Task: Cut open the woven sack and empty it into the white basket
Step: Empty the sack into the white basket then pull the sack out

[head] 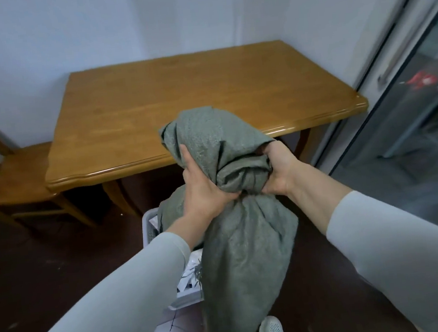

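Grips woven sack point(236, 234) at its bunched middle with left hand point(203, 186) and right hand point(277, 170), both clenched into the cloth. Holds it above white basket point(148, 227) on the floor point(47, 265), lower end hanging past the near rim. Risks spilling contents onto the floor if shaken with the opening outside the rim; may also drag and tip the basket.

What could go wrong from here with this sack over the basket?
1. The sack hides most of the white basket, so whatever falls out may drop past its rim onto the floor.
2. The left hand and right hand grip the sack bunched mid-length; that twist could trap contents inside.
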The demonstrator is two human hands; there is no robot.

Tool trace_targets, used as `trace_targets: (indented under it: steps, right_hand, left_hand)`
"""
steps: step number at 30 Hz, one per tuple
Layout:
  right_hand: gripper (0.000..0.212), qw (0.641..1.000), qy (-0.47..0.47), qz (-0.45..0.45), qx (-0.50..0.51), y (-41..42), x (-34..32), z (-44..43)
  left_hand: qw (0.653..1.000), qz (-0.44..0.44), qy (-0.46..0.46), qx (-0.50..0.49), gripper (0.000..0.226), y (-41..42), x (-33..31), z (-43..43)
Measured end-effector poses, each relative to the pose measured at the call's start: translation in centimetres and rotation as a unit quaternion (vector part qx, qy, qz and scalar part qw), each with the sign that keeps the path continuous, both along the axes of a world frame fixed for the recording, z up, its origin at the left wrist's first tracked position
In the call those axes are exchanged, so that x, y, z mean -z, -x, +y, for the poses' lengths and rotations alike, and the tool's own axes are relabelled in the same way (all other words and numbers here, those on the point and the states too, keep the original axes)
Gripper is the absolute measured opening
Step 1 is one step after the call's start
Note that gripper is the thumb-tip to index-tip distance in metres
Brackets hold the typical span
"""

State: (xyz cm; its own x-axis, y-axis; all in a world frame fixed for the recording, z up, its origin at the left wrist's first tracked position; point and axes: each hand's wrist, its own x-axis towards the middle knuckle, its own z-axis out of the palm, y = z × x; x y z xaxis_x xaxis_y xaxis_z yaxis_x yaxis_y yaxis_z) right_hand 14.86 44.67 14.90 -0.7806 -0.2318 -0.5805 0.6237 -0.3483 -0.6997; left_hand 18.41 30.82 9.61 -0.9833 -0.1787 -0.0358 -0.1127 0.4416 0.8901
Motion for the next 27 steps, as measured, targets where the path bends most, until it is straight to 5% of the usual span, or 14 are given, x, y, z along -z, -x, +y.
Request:
trace_targets:
  steps: [4,6,9,12,15,17,20,23,27]
  right_hand:
    - [0.023,1.0,-0.023,0.019,-0.01,-1.8,-1.5,0.8]
    - [0.009,0.989,-0.124,0.065,-0.042,-2.7,-1.6,1.4]
    - [0.043,0.972,-0.224,0.064,0.016,-4.6,0.0,3.8]
    - [0.069,0.979,-0.156,-0.095,0.09,-7.4,3.2,7.3]
    - [0.103,0.974,0.044,-0.194,0.113,-9.9,5.9,10.0]
    - [0.11,0.965,0.145,-0.165,0.141,-11.5,7.0,11.8]
    - [0.088,0.941,0.242,-0.072,0.227,-13.6,8.3,15.9]
    - [0.08,0.934,0.217,-0.026,0.282,-15.9,9.4,21.7]
    - [0.085,0.947,0.163,-0.006,0.275,-19.4,10.9,29.5]
  left_hand:
    - [0.997,0.021,-0.042,-0.059,0.115,0.1,0.8,1.3]
    - [0.989,0.034,-0.085,-0.112,0.097,0.4,0.6,1.6]
    - [0.971,0.052,-0.162,-0.168,0.089,1.1,-0.8,1.6]
    - [0.955,0.056,-0.226,-0.183,0.086,1.3,-2.6,3.0]
    - [0.941,0.007,-0.3,-0.154,0.072,0.1,-3.6,6.5]
    - [0.927,-0.068,-0.35,-0.114,0.054,-1.3,-3.7,9.7]
    - [0.892,-0.207,-0.402,-0.011,0.048,-3.7,-3.1,14.7]
    - [0.864,-0.286,-0.4,0.108,0.033,-6.4,-2.1,20.0]
    - [0.849,-0.317,-0.396,0.147,0.023,-9.9,-0.9,26.5]
